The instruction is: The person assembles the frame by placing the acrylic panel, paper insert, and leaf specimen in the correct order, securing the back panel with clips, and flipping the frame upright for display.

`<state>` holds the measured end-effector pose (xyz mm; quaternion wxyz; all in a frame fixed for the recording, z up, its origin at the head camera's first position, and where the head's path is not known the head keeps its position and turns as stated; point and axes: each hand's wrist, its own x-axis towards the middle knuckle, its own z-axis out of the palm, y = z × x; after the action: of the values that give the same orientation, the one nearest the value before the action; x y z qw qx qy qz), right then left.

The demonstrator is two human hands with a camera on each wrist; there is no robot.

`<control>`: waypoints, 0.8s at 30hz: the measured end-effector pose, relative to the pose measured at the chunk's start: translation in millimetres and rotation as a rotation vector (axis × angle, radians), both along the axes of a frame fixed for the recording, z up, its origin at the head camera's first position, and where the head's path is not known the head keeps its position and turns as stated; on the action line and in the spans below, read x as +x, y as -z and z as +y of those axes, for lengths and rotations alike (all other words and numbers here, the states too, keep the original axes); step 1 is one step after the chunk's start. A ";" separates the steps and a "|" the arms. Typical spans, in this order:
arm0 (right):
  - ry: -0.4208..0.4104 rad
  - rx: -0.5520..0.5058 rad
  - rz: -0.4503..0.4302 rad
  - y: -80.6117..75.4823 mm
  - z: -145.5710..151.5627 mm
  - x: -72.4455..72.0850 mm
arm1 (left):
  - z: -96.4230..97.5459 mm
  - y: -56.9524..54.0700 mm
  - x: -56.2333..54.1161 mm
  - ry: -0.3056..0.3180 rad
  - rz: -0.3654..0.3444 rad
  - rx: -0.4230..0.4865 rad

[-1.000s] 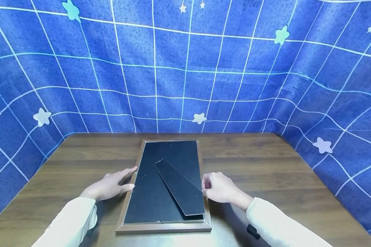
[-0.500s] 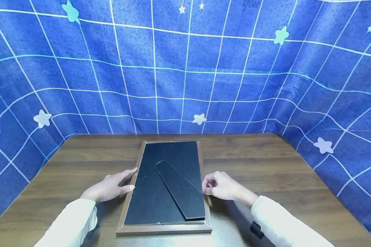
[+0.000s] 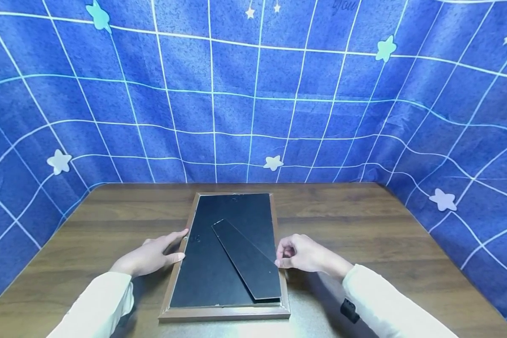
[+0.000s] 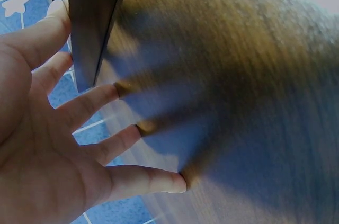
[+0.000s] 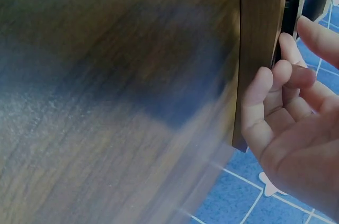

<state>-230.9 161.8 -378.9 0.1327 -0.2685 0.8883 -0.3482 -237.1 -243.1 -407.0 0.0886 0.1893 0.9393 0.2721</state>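
A brown picture frame [image 3: 219, 313] lies face down on the table, its black backing board [image 3: 207, 267] on top. A tapered black easel stand [image 3: 249, 263] slants over the board, its wide near end slightly raised. At the frame's left side rests my left hand [image 3: 149, 256], fingers spread, thumb and forefinger touching the rim. My right hand [image 3: 304, 256] is at the right side with curled fingers. In the right wrist view its thumb [image 5: 312, 33] and forefinger pinch the board's edge, where a dark gap separates board from rim.
The wood-grain table [image 3: 342, 220] extends around the frame. A blue curtain [image 3: 236, 112] with white grid lines and stars hangs behind and along both sides. A small black object [image 3: 349, 311] shows under the right sleeve.
The easel stand's near end has sunk slightly toward the board. My right hand has turned a little and its thumb now sits at the board's edge. My left hand stays put.
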 end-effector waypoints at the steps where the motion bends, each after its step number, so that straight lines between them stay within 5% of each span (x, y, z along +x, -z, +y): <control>1: -0.016 0.006 0.001 -0.3 0.9 0.0 | 0.3 0.1 -0.3 0.000 0.000 -0.001; 7: -0.071 -0.001 -0.004 1.7 2.1 0.2 | 0.0 -0.7 -0.6 0.002 -0.006 -0.013; 16: 0.125 -0.177 -0.164 9.5 -7.1 4.7 | 7.5 -18.3 6.6 0.007 -0.022 -0.033; 24: 0.174 -0.327 -0.337 9.4 -12.3 8.3 | 7.5 -18.7 8.6 0.018 -0.022 -0.033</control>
<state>-222.6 149.6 -388.3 0.2035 -0.1472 0.8051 -0.5373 -228.5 -235.6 -388.3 0.1047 0.1931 0.9409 0.2577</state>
